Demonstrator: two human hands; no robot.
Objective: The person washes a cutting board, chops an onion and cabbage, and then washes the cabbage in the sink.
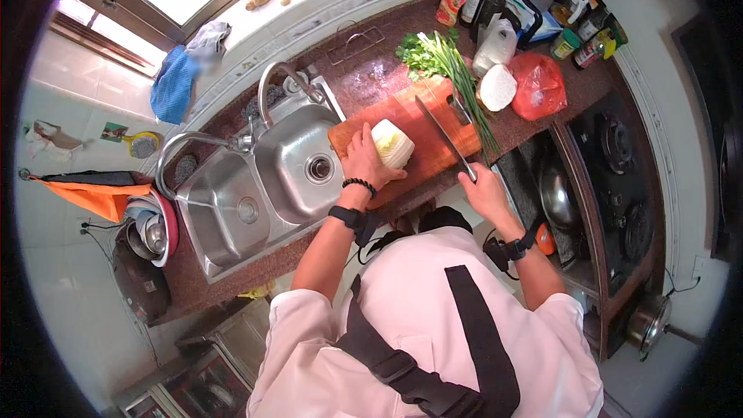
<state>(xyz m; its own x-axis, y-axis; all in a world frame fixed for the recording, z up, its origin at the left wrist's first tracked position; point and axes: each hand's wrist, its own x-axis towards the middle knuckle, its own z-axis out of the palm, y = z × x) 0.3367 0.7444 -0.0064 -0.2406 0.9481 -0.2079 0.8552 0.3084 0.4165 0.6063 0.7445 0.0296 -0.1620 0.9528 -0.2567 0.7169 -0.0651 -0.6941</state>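
My left hand [370,159] rests against a pale cut vegetable, perhaps a piece of cabbage [395,145], on the left part of a wooden cutting board [426,128]. My right hand [486,190] grips the handle of a kitchen knife [444,132], whose blade points away from me over the board, apart from the vegetable. Green onions [467,93] and leafy herbs [415,55] lie across the board's far right end. A round white item [498,88] is just beyond them on the counter.
A double steel sink [296,168] adjoins the board's left side. A red plastic bag [538,87], a clear bag [495,46] and several bottles stand at the back right. The gas stove [615,197] is on the right; stacked bowls [154,232] are at the far left.
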